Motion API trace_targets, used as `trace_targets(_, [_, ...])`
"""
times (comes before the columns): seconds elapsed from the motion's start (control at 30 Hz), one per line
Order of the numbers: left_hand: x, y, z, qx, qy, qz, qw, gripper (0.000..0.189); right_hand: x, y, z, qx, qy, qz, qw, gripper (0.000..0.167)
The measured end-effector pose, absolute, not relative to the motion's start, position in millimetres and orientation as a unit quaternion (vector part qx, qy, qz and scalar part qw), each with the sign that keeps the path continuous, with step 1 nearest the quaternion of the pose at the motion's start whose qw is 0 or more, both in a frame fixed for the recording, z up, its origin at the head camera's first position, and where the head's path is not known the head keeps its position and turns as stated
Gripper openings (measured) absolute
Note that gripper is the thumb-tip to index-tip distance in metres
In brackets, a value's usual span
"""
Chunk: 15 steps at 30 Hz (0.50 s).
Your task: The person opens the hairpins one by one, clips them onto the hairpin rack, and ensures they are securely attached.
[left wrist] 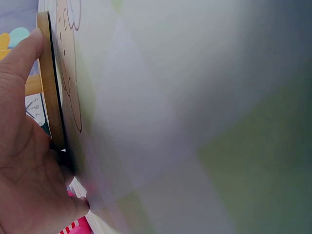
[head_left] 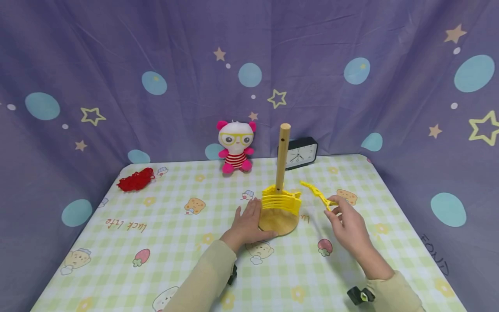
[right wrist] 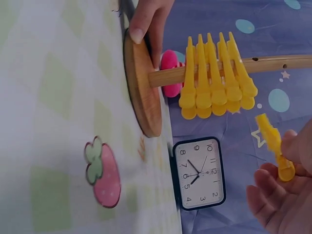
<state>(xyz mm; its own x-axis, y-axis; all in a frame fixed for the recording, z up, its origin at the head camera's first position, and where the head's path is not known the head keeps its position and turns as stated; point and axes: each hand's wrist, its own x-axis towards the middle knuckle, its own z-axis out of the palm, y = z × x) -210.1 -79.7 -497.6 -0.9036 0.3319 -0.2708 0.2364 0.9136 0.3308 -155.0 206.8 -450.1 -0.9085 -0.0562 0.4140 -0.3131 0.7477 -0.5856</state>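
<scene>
A wooden stand has a round base and an upright post. Several slim yellow plastic pieces, each with a tapered tip and a knobbed end, are stacked crosswise around the post's lower part. My left hand lies against the base's left side with its fingers stretched out. Its thumb touches the base's front rim. To the right of the stand, my right hand pinches one more yellow plastic piece between thumb and fingers. That piece is apart from the stack and points toward the post.
Behind the post stands a black-framed clock, partly hidden. A plush panda with pink limbs sits at the table's back edge. A tangled red bundle lies at the far left on the checked tablecloth.
</scene>
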Motion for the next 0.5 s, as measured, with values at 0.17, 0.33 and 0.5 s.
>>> trace_targets(0.17, [-210.2,-79.8,-498.1,0.148,0.965,0.145,0.162,0.117,-158.6,204.5,-445.7,0.128,-0.899,0.33,0.257,0.033])
trace_targets(0.33, [-210.3,-80.0,-497.9,0.147,0.965,0.144,0.161,0.117,-162.8,198.0,-441.1,0.138,-0.891,0.331,0.278,0.032])
trace_targets(0.5, [-210.8,-80.3,-498.4,0.147,0.965,0.143,0.162,0.117,-170.9,183.7,-439.0,0.145,-0.888,0.332,0.282,0.031])
